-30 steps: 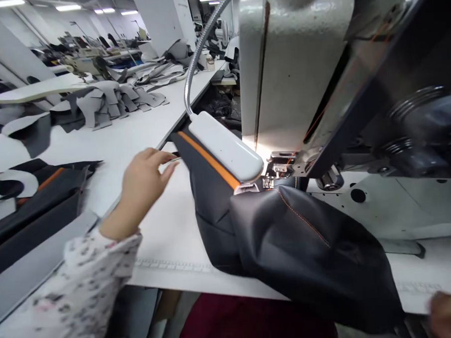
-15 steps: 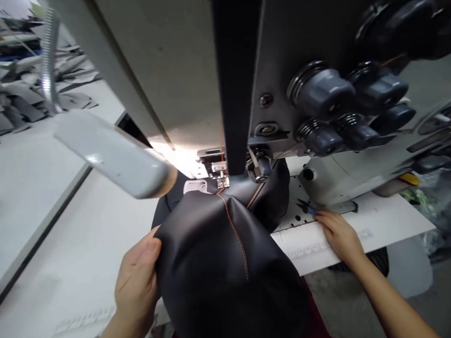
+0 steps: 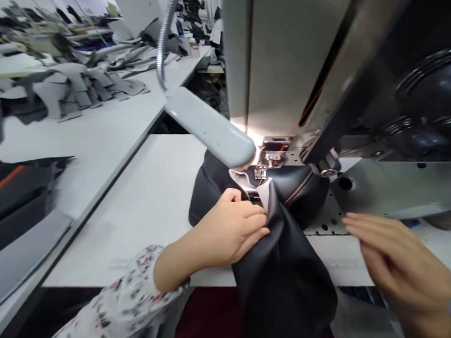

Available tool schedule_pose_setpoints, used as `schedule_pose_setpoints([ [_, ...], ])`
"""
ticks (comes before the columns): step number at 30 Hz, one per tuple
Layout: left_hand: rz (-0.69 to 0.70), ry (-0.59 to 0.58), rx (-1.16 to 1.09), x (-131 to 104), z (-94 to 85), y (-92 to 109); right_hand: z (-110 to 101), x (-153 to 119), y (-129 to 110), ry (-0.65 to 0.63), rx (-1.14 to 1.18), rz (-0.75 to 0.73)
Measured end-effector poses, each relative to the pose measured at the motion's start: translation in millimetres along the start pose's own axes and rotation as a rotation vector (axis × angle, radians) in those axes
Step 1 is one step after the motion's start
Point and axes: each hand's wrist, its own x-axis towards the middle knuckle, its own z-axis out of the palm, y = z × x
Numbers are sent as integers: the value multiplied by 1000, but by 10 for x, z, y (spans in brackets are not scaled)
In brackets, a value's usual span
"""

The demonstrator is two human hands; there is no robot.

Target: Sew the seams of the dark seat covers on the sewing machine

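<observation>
A black leather-like cover piece with orange stitching hangs from the sewing machine's presser foot over the table's front edge. My left hand is closed on a fold of it, just in front of the foot, where its pale backing shows. Orange thread runs down to the needle area. To the right, my right hand hovers over the front edge with fingers stretched out, slightly blurred, apart from the cover. Behind it, a small blue-handled tool lies on the machine bed, mostly hidden.
A grey lamp on a flexible neck lights the needle from the left. The machine head fills the upper right. On the left table lie stacked grey cut pieces and dark pieces with an orange strip.
My left hand has moved from the cover's left edge up to a fold near the foot. My right hand has left the blue-handled tool and come nearer. The view has swung left.
</observation>
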Motion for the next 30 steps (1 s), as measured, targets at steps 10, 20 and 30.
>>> schedule_pose_setpoints([
  [10,79,36,359,-255,-268,-542,777,1540,-1089,-445,-305,-365],
  [20,-219,563,298,340,197,-914,656,1295,-430,-118,61,34],
  [30,-24,743,247,-398,1042,-236,744,1264,-552,-73,367,464],
])
